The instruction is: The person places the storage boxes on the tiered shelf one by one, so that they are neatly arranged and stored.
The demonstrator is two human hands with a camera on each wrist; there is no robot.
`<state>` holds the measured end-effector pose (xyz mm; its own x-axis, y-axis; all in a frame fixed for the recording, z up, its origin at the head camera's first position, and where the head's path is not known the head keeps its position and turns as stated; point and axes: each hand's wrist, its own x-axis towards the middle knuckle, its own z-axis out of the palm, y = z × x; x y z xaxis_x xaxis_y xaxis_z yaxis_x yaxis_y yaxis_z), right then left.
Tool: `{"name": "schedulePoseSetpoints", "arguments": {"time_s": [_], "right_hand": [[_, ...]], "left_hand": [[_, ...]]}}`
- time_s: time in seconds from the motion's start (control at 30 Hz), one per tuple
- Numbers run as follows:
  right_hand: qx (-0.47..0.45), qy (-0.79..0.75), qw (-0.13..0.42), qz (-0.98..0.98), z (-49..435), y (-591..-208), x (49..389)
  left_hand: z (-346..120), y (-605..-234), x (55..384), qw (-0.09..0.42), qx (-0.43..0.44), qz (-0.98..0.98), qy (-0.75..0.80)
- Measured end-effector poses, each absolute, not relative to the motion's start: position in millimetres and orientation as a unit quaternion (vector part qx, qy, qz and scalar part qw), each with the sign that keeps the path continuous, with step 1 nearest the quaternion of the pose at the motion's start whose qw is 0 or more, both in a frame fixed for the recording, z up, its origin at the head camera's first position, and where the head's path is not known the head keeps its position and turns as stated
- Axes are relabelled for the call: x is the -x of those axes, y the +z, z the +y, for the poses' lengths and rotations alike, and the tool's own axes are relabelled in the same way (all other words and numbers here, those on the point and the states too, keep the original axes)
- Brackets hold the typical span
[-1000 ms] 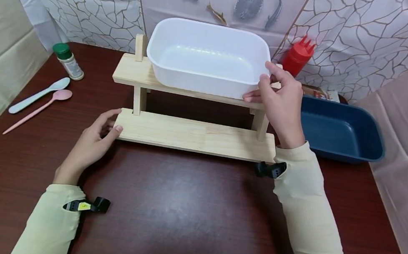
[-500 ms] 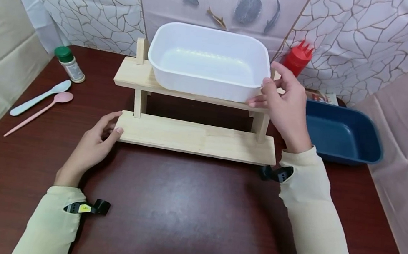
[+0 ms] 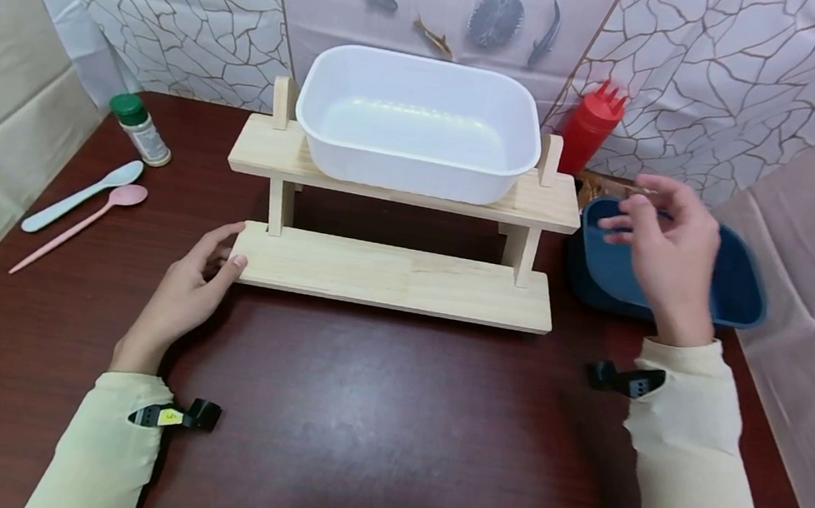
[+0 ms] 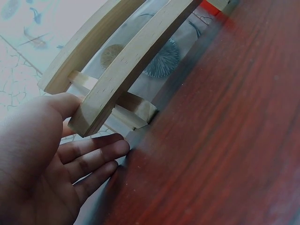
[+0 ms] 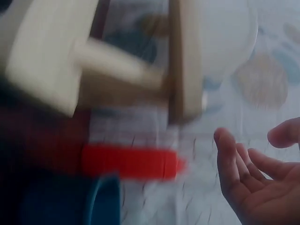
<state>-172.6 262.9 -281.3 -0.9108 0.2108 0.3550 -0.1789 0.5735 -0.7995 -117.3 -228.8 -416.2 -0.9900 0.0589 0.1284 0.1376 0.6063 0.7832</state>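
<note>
A two-tier wooden shelf stand [image 3: 390,273] stands at the back middle of the table, with a white plastic tub [image 3: 410,169] on its upper board. My left hand [image 3: 180,291] holds the left end of the lower board, thumb and index finger at its corners. In the left wrist view the other fingers of that left hand [image 4: 56,159] extend below the board. Away from the stand, my right hand [image 3: 671,255] hovers over a dark blue tub [image 3: 740,283], fingers loosely bent and holding nothing. The right wrist view shows that hand's fingers [image 5: 227,154] apart, thumb separate.
A red squeeze bottle [image 3: 589,128] with several nozzles stands behind the stand's right end, near a partly hidden packet [image 3: 600,185]. At the left lie a green-capped jar [image 3: 141,130], a pale blue spoon [image 3: 82,196] and a pink spoon [image 3: 82,225]. Patterned cloth [image 3: 179,10] hangs behind.
My right hand has let go of the white tub's right side and moved right, over the dark blue tub. The white tub stays on the upper board; my left hand stays at the lower board.
</note>
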Motion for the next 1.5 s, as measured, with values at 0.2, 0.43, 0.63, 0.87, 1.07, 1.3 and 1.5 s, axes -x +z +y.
{"name": "schedulePoseSetpoints", "arguments": {"time_s": [0.2, 0.43, 0.63, 0.87, 1.07, 1.3, 1.5], "right_hand": [[0.097, 0.439, 0.233, -0.862, 321, -292, 170], [0.202, 0.408, 0.212, -0.865, 382, -312, 164], [0.26, 0.356, 0.188, -0.878, 419, -328, 155], [0.283, 0.29, 0.175, -0.897, 444, -345, 152], [0.26, 0.235, 0.125, -0.928, 460, -351, 149], [0.171, 0.183, 0.073, -0.965, 478, -352, 149], [0.154, 0.176, 0.052, -0.971, 485, -356, 151]], "left_hand": [[-228, -415, 117, 0.045, 0.054, -0.893, -0.444], [-228, -415, 118, 0.043, 0.054, -0.893, -0.445], [-229, -414, 119, 0.042, 0.054, -0.893, -0.446], [-230, -415, 120, 0.039, 0.051, -0.892, -0.448], [-231, -416, 118, 0.035, 0.047, -0.89, -0.451], [-230, -416, 118, 0.035, 0.049, -0.89, -0.453], [-229, -415, 118, 0.036, 0.051, -0.89, -0.452]]}}
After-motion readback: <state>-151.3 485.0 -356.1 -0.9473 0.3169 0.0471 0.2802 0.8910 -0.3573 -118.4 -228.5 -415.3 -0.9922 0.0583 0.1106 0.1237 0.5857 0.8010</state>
